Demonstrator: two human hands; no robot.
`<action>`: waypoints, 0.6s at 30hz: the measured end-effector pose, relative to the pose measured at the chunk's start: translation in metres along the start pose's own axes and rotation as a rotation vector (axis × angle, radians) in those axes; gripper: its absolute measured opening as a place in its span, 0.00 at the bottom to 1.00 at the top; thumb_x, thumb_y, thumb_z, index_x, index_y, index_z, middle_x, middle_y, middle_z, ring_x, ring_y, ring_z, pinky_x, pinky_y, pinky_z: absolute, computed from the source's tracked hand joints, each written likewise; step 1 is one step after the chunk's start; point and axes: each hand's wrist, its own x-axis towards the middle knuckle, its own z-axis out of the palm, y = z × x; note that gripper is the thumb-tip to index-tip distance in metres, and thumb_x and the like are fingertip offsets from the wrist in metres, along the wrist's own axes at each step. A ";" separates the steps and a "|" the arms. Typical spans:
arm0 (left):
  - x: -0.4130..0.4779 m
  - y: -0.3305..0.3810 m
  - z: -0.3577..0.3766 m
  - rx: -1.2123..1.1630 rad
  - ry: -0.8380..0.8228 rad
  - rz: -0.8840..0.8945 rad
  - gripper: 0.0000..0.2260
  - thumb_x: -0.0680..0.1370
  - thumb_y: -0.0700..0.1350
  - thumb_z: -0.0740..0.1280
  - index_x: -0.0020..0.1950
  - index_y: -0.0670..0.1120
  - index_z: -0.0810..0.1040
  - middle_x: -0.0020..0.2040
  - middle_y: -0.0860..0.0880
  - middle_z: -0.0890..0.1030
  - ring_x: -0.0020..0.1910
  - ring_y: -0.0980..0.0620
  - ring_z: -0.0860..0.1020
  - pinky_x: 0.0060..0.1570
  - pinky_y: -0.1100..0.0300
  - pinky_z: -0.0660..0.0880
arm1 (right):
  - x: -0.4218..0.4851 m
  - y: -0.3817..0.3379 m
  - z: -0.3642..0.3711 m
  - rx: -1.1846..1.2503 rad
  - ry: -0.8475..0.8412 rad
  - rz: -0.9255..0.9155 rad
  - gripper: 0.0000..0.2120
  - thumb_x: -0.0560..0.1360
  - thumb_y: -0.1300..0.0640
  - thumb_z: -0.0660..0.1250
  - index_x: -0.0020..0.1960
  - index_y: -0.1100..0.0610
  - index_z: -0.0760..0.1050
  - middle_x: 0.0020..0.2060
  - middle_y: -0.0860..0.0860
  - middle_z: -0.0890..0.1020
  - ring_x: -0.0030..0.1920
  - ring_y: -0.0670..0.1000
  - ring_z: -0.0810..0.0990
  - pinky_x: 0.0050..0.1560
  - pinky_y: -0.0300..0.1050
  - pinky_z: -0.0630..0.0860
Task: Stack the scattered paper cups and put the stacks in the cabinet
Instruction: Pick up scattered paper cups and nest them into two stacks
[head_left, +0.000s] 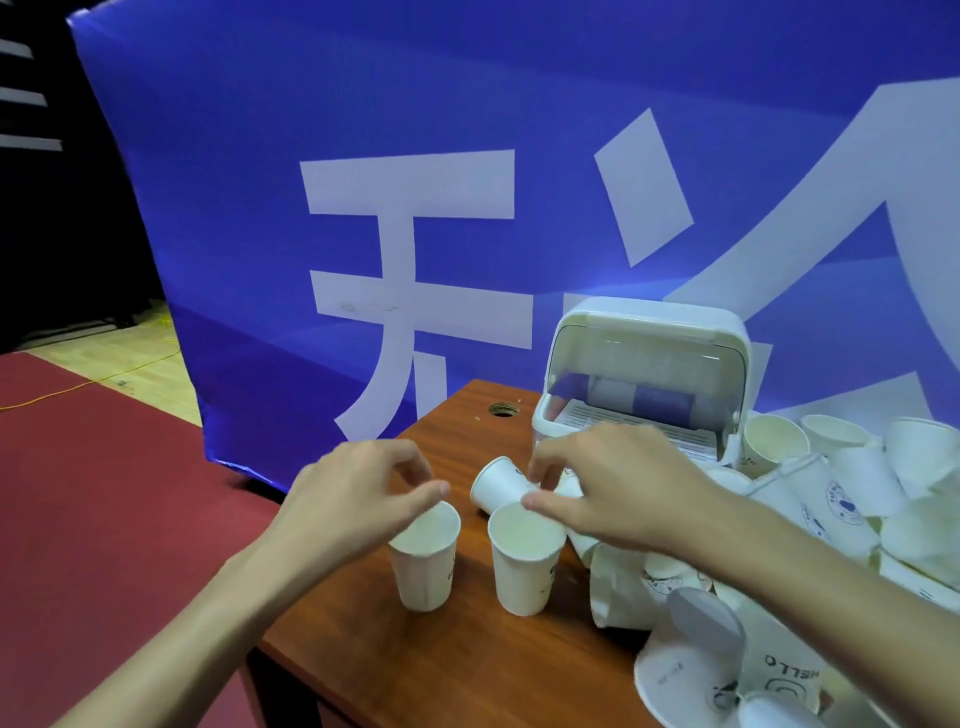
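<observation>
Two white paper cups stand upright near the wooden table's left end: the left cup (423, 566) and the right cup (524, 564). My left hand (358, 499) hovers just over the left cup's rim with loosely curled fingers that hold nothing. My right hand (618, 488) pinches the base of a tipped cup (496, 486) that lies behind the right cup, and its thumb touches the right cup's rim. The white cabinet (649, 314), a small box with its clear lid raised, stands behind my right hand.
A heap of several loose paper cups (857, 493) covers the table's right side and front right corner. The table (457, 670) has a round cable hole (503, 409) near its back edge. A blue banner (415, 130) hangs close behind. Red floor (104, 493) lies to the left.
</observation>
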 end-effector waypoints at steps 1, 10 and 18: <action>0.006 0.006 -0.002 0.013 0.039 -0.001 0.14 0.74 0.67 0.64 0.46 0.59 0.79 0.44 0.65 0.79 0.45 0.64 0.77 0.38 0.61 0.73 | 0.000 0.006 -0.008 -0.011 0.027 0.016 0.16 0.76 0.34 0.60 0.57 0.41 0.77 0.50 0.36 0.82 0.52 0.43 0.79 0.43 0.45 0.70; 0.083 0.042 0.045 0.184 -0.073 0.054 0.24 0.77 0.61 0.65 0.69 0.52 0.72 0.65 0.53 0.76 0.59 0.52 0.77 0.49 0.57 0.72 | 0.002 0.049 -0.029 -0.133 -0.100 0.178 0.18 0.77 0.38 0.63 0.64 0.41 0.73 0.61 0.42 0.77 0.62 0.49 0.76 0.52 0.48 0.72; 0.121 0.039 0.074 0.134 -0.201 -0.025 0.19 0.76 0.59 0.69 0.62 0.51 0.78 0.58 0.52 0.81 0.52 0.53 0.79 0.50 0.59 0.76 | 0.013 0.058 0.001 -0.156 -0.275 0.204 0.26 0.75 0.35 0.63 0.69 0.45 0.71 0.68 0.46 0.76 0.65 0.51 0.76 0.60 0.54 0.76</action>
